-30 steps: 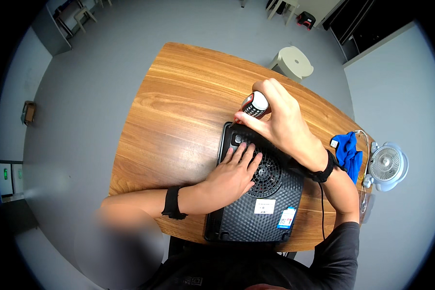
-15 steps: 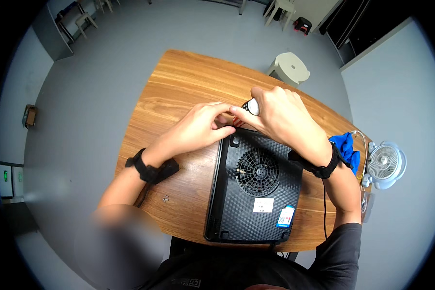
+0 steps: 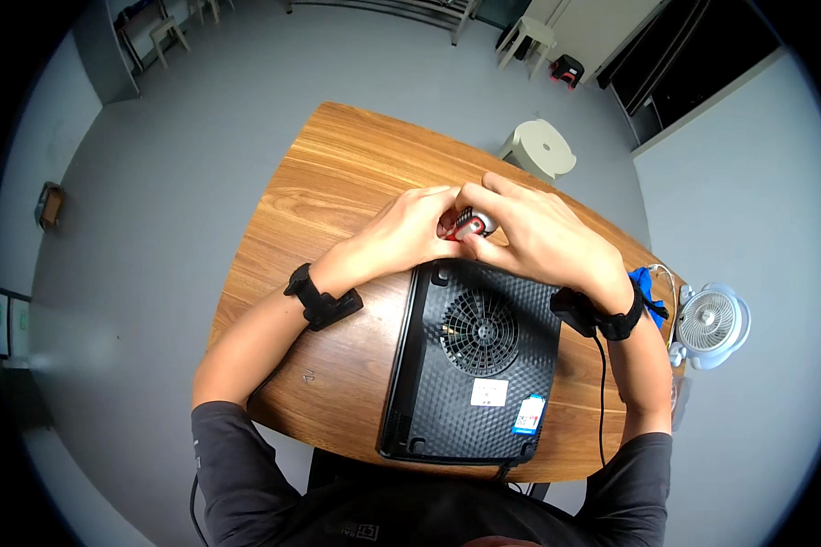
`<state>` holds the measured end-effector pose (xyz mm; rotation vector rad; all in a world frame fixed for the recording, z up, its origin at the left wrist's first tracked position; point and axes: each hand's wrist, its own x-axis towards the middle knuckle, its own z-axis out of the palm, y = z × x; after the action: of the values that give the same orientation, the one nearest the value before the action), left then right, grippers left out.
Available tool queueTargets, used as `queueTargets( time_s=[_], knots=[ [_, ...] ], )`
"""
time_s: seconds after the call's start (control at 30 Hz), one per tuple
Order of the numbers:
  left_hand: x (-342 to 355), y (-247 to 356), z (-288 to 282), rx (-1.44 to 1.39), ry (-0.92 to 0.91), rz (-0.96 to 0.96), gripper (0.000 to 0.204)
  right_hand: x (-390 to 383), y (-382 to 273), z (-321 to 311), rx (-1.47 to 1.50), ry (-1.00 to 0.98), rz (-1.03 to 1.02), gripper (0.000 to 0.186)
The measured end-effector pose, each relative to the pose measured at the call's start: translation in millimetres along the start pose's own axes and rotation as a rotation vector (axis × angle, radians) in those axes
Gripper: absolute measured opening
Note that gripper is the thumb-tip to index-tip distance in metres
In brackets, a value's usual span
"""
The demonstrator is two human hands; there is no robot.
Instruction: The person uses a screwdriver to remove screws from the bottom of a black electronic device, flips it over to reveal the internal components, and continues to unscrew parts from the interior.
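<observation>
Both my hands meet above the far edge of a black cooling pad (image 3: pixel 429 401), which lies with a round fan grille and labels facing up. Between them is a small red, black and silver object (image 3: pixel 470 226), largely covered by fingers, so its kind is unclear. My right hand (image 3: pixel 543 228) curls around it from the right, thumb and fingers on its near and far sides. From the left, my left hand (image 3: pixel 406 230) pinches its other end, fingertips partly hidden. Black straps with small boxes sit on both wrists.
A few tiny metal pieces (image 3: pixel 309 376) lie on the wooden table (image 3: pixel 337 155) left of the pad. At the right edge are a blue cloth (image 3: pixel 649 290) and a light-blue fan (image 3: pixel 710 319). Beyond the table stands a cream stool (image 3: pixel 540 149). A black cable (image 3: pixel 602 401) hangs from my right wrist strap.
My right hand has turned, bringing the object's red and silver side into view. My left hand has closed in around its other end. The view has shifted slightly.
</observation>
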<state>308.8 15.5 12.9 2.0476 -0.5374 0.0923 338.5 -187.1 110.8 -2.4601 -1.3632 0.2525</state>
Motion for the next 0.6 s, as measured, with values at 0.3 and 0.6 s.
queueTargets(
  time_s=[0.3,0.6],
  knots=[
    [0.6,-9.2,-14.9,-0.012,-0.156,0.087,0.027,2.8,-8.3,0.2,-0.084,0.075,0.032,0.034],
    [10.2,-6.8,-7.5,0.011,-0.098,0.052,0.032,2.0,-11.7,7.3,-0.127,0.132,0.086,0.032]
  ],
)
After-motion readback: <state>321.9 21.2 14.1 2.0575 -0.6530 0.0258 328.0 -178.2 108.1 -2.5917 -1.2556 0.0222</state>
